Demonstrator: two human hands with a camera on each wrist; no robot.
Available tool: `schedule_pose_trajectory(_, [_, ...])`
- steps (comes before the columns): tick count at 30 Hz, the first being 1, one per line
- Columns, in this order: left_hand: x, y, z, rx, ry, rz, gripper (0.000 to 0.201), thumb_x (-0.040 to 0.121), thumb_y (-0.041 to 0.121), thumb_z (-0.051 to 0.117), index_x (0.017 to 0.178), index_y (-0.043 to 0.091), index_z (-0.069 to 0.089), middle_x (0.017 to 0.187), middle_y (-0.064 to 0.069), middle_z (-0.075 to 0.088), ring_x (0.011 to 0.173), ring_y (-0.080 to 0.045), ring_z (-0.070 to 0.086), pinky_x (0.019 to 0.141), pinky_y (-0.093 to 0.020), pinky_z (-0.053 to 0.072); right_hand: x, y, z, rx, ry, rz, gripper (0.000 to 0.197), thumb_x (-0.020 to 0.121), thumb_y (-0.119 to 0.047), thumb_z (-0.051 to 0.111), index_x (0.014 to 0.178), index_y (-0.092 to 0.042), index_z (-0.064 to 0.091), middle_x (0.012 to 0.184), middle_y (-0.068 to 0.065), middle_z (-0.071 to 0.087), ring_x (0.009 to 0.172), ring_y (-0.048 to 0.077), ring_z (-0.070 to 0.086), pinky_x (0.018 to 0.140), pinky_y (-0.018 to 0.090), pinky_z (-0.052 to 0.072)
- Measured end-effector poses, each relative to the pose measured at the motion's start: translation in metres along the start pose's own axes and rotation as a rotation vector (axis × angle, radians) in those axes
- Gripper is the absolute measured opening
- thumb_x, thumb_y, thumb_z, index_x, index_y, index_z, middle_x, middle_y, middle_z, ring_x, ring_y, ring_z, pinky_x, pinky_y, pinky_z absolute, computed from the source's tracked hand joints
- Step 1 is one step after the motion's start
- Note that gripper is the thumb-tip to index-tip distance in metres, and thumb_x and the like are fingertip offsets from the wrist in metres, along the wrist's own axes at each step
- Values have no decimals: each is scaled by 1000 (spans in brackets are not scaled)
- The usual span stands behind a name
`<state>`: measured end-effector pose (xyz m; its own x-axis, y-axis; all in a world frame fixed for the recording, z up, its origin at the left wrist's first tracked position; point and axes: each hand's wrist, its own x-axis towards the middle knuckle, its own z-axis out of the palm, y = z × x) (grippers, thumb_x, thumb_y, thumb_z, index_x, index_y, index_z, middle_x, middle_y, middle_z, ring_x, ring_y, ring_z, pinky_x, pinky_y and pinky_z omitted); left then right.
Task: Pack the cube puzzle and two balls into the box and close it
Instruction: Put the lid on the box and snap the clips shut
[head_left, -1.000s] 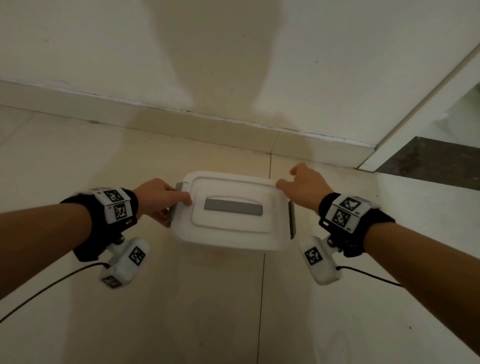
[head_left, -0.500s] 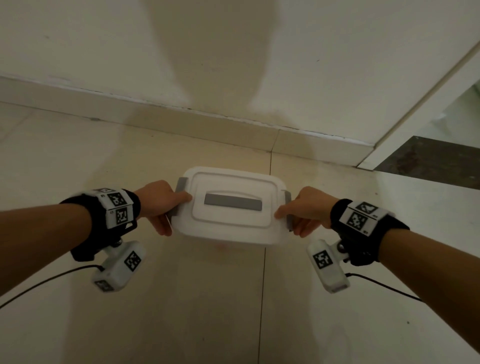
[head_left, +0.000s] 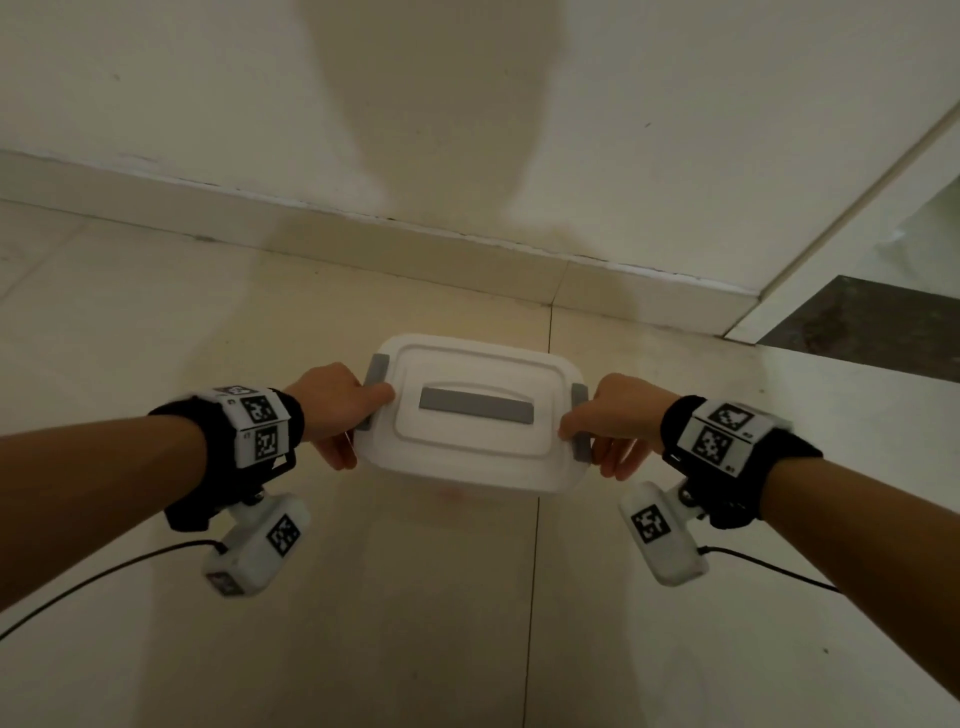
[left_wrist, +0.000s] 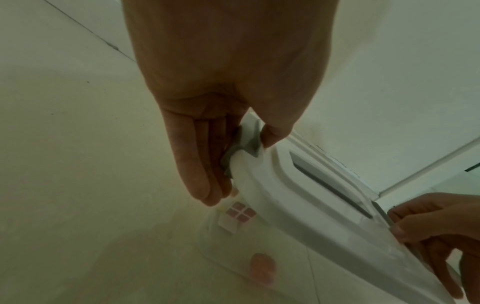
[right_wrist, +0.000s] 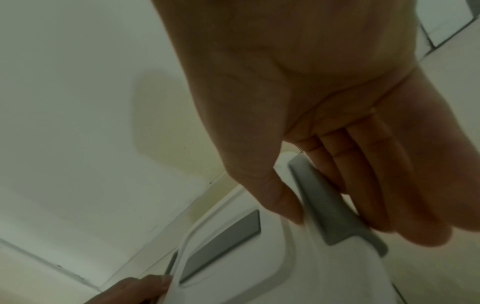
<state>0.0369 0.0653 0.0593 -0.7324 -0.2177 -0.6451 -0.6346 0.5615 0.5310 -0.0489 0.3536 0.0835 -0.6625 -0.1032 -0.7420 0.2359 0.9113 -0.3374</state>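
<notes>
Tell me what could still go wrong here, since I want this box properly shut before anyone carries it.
1. One clasp may not catch: the left hand pinches the left grey latch and the right hand the right grey latch; whether either is locked cannot be told.
2. Fingertips under a snapping latch could get pinched.
3. The cube puzzle sits near the lid, so it might hinder closing.

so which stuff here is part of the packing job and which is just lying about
Part of the job:
- translucent white plastic box
- white lid with grey clips
- cube puzzle, seen through the wall
- reddish ball, blurred
- left hand and right hand, each pinching a clip

Lying about:
- black cables
</notes>
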Motion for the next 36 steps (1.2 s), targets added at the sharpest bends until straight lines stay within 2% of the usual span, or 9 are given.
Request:
schedule_pose_trajectory(6, [-3,7,5,-110,-13,-42,47,98,46,46,117,4,54,105,-17,63,75,-31,63,70,-46,60,6,9,8,168,-46,-32,41,87,-32,68,114,-2,64,99,13,73,79,28,72,74,39,62])
schedule_pose_trajectory(10, [5,20,-2,-287,40,-13,41,100,36,43,122,3,56,105,-16,63,79,-31,62,76,-47,59,10,8,2,360,61,-61,39,89,-26,64,115,4,61,99,14,70,69,25,69,70,37,62])
schedule_pose_trajectory(16, [26,52,-21,-541,118,58,34,99,20,54,125,-1,58,101,-15,62,84,-29,61,84,-50,57,27,-6,-26,529,296,-172,22,91,-29,61,85,-8,62,86,8,67,72,22,65,80,45,60])
schedule_pose_trajectory(20, [43,72,-26,-646,148,108,36,98,10,55,133,0,55,121,-18,62,101,-34,62,81,-44,55,46,-17,-36,631,397,-234,37,88,-29,64,117,-6,60,111,10,65,99,28,65,79,44,61])
schedule_pose_trajectory(22, [54,82,-27,-706,138,155,38,96,-3,51,134,-2,54,124,-17,61,104,-34,61,78,-38,54,58,-21,-41,667,443,-259,43,88,-27,63,125,-6,57,117,12,65,103,31,65,77,43,61])
schedule_pose_trajectory(25, [68,96,-32,-775,119,223,42,92,-14,47,132,-5,56,122,-16,63,97,-27,64,82,-34,51,75,-28,-49,715,494,-280,43,90,-26,61,128,-7,56,117,12,64,103,32,64,75,43,60])
schedule_pose_trajectory(28, [85,104,-37,-818,128,271,40,94,-12,48,132,-6,55,122,-17,64,93,-20,65,85,-33,51,93,-31,-55,735,543,-287,44,89,-32,60,127,-11,58,115,9,67,99,29,66,79,47,61])
schedule_pose_trajectory(31, [100,99,-33,-840,154,238,41,92,-10,54,134,-7,52,117,-18,64,89,-21,66,72,-28,61,109,-29,-54,747,568,-294,48,86,-29,61,131,-13,57,118,7,67,100,27,66,85,51,59])
schedule_pose_trajectory(36, [113,86,-18,-820,179,208,48,88,-13,60,135,-7,52,110,-18,67,89,-23,66,60,-19,60,122,-19,-41,715,547,-313,50,92,-26,61,140,-13,51,125,5,64,109,27,63,92,51,55])
